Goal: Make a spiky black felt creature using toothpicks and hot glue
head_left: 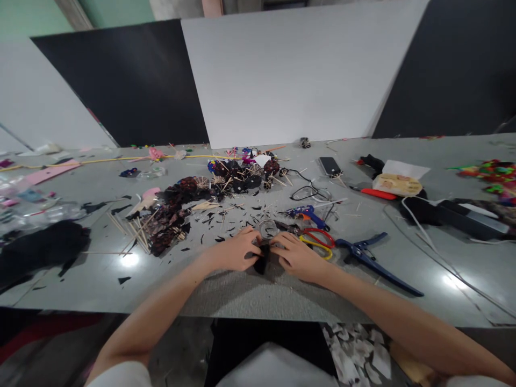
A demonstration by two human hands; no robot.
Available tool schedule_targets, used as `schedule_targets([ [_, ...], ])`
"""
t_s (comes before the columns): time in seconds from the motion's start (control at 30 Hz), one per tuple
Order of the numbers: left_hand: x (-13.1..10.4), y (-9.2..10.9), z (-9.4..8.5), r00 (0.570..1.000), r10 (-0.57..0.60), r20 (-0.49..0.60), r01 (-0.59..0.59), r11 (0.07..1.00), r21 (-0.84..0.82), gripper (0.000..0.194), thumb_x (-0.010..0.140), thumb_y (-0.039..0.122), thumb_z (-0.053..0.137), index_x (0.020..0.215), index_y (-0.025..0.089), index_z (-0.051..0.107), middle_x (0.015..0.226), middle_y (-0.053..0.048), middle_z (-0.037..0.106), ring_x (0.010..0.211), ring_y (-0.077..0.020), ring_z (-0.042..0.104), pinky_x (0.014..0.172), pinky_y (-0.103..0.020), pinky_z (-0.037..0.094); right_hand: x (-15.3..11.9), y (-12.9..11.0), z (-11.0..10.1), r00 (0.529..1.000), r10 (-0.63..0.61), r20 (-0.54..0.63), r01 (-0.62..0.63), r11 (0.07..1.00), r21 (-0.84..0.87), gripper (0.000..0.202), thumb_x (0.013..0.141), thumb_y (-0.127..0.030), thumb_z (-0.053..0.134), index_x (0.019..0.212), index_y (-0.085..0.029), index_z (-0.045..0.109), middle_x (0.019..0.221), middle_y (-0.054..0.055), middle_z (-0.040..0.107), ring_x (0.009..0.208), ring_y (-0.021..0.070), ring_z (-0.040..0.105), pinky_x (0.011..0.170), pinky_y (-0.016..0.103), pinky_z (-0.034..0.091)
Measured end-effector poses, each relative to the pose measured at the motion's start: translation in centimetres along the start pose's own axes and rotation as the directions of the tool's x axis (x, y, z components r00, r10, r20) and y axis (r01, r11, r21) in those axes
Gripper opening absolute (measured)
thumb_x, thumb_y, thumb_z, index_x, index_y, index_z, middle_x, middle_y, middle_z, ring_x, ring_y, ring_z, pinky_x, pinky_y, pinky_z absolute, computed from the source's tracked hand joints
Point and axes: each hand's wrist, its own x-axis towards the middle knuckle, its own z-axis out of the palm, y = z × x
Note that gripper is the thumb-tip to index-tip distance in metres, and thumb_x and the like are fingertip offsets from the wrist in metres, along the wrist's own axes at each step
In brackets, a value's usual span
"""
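Note:
My left hand (238, 249) and my right hand (297, 255) meet near the front middle of the grey table. Between them is a small piece of black fabric (262, 263), with the fingers of both hands closed on it. Its upper part is hidden by the fingertips. Just beyond the hands lies a round clear roll or dish (267, 228). By my right hand are scissors with red and yellow handles (318, 242). A blue glue gun (309, 216) rests behind them, and large blue-handled cutters (366, 258) lie further right.
Dark patterned fabric bits and wooden sticks (137, 234) are heaped to the left. Stick-spiked black pieces (237, 177) stand behind. A phone (329, 166), an orange-handled knife (379, 193) and white cables (427, 242) lie to the right. Black cloth (44, 247) lies far left.

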Motion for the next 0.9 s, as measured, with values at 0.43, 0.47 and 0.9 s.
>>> schedule_targets([
  [0.43,0.5,0.3,1.7,0.998,0.004,-0.055,0.009,0.974,0.224,0.013,0.093,0.02,0.06,0.102,0.018,0.07,0.121,-0.014,0.059,0.12,-0.0325,0.05,0.107,-0.048,0.044,0.0,0.2,-0.5,0.995,0.104,-0.001,-0.104,0.988,-0.11,0.02,0.092,-0.009,0.057,0.099,-0.016,0.074,0.12,0.014,0.062,0.12,0.0312,0.048,0.106,0.051,0.043],
  [0.47,0.5,0.3,1.8,0.998,0.014,-0.053,-0.001,0.974,0.228,0.014,0.093,0.02,0.06,0.104,0.017,0.069,0.121,-0.014,0.06,0.121,-0.0328,0.05,0.107,-0.048,0.044,0.0,0.2,-0.6,0.995,0.103,-0.006,-0.103,0.989,-0.106,0.02,0.092,-0.009,0.057,0.098,-0.016,0.074,0.119,0.014,0.062,0.119,0.0311,0.048,0.106,0.05,0.044],
  [0.9,1.0,0.4,2.8,0.982,0.188,-0.02,-0.185,0.978,0.094,0.037,0.095,0.014,0.052,0.129,0.02,0.066,0.131,-0.009,0.069,0.133,-0.0254,0.054,0.117,-0.041,0.042,0.0,1.4,-1.0,1.0,0.009,0.016,-0.007,0.997,-0.072,0.019,0.093,-0.009,0.058,0.096,-0.016,0.074,0.113,0.012,0.064,0.115,0.0282,0.051,0.102,0.047,0.048],
])
